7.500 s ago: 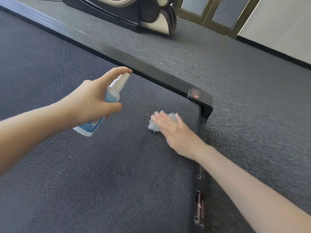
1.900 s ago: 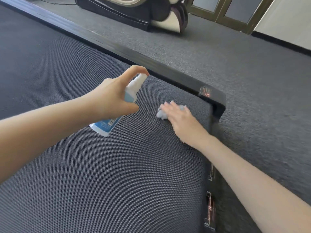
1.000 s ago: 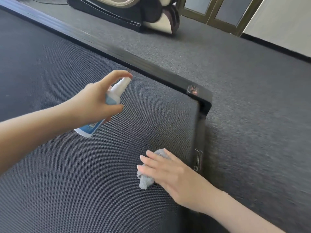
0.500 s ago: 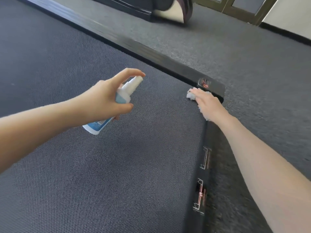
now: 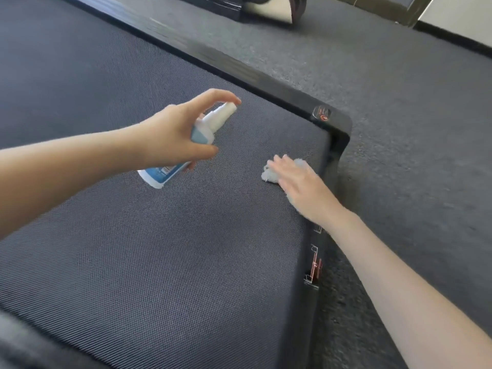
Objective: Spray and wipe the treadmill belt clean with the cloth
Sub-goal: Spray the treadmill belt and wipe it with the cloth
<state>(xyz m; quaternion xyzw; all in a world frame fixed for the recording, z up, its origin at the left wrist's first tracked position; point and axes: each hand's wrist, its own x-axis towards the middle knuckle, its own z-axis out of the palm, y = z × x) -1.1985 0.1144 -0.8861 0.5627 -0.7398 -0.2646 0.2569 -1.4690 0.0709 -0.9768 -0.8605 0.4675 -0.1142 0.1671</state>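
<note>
The dark textured treadmill belt point(image 5: 159, 249) fills the left and middle of the head view. My left hand point(image 5: 175, 134) grips a blue-and-white spray bottle point(image 5: 183, 155) above the belt, index finger on its white nozzle, which points to the right. My right hand point(image 5: 300, 182) lies flat with straight fingers on a small pale fluffy cloth point(image 5: 270, 174), pressing it onto the belt near the far right corner. Most of the cloth is hidden under the palm.
A black frame rail point(image 5: 266, 81) with a round red-marked sticker point(image 5: 322, 114) borders the belt's corner. Grey carpet point(image 5: 412, 155) lies to the right. The dark base of another machine point(image 5: 266, 12) stands at the top.
My right hand has pulled the cloth back from the frame corner toward me along the belt's right side. The left hand with the bottle has stayed roughly in place.
</note>
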